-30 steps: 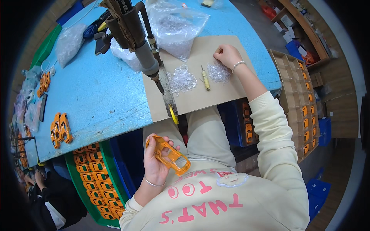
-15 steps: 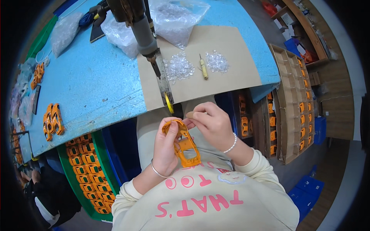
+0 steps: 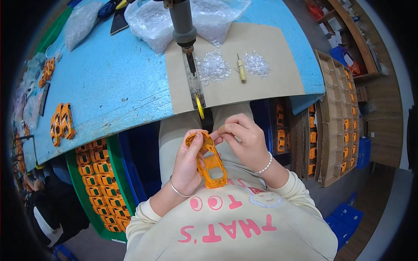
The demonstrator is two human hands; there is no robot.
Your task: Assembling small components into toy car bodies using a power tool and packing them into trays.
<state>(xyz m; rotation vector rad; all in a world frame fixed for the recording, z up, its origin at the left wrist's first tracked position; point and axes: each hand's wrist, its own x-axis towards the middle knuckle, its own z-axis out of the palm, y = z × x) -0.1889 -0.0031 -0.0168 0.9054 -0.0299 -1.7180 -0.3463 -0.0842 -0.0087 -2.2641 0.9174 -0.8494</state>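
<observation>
My left hand holds an orange toy car body shell in front of my shirt, with the thumb over its near side and the open underside showing. At the shell's upper end is my right hand, its thumb and fingertips pinched together close to the left fingers. Whatever is in that pinch is too small to make out. A tan covering wraps one right fingertip. On the brown board ahead lie two heaps of small clear plastic pieces, with a yellow-handled pointed tool between them.
A grey press-like machine stands over a metal bar with a yellow end. Orange shells rest on the blue table. More fill a green crate at left and a divided cardboard box at right. Clear bags sit behind.
The whole view has shifted slightly, so the table and machine appear farther right and higher. Both hands stay at the shell, with the right fingers still pinched at its upper end.
</observation>
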